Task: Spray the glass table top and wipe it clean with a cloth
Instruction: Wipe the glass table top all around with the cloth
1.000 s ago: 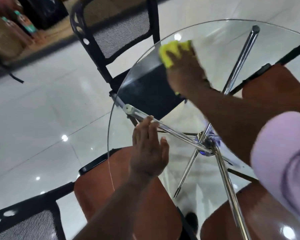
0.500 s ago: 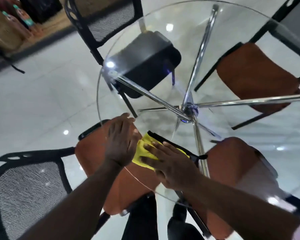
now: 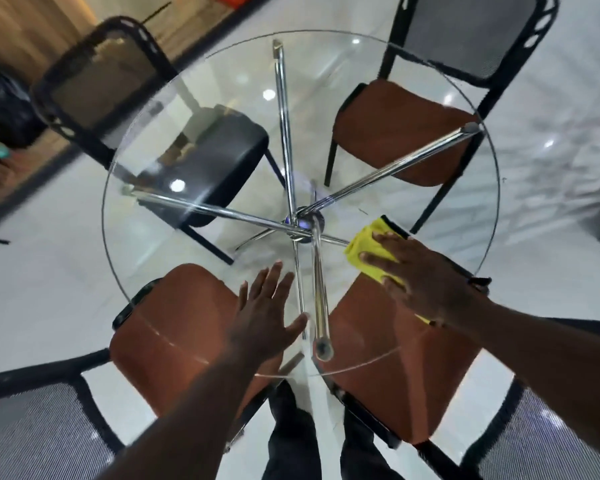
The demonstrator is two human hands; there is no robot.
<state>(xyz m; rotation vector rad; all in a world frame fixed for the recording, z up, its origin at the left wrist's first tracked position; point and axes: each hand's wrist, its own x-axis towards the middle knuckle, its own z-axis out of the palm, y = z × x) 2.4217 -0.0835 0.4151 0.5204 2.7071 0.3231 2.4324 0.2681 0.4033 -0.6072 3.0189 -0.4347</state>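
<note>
Right hand [image 3: 426, 282] flat, fingers straight, pressing yellow cloth [image 3: 367, 249] onto glass top [image 3: 222, 98]. Left hand [image 3: 263, 313] released, fingers spread, flat on glass near edge.

The right hand [image 3: 426, 278] covers much of the yellow cloth [image 3: 364, 247] near the right edge of the table [image 3: 495, 202] — the left forearm [image 3: 187, 410] is cut off at the bottom, and a dark shape [image 3: 4, 112] far left is blurred.

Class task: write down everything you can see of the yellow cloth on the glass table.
The yellow cloth is bright, soft-looking fabric, bunched, with a dark strip along its far edge. It lies on the glass table top, right of the chrome hub. The right hand presses on it with spread fingers, covering most of it; a yellow sliver shows by the wrist.
</note>
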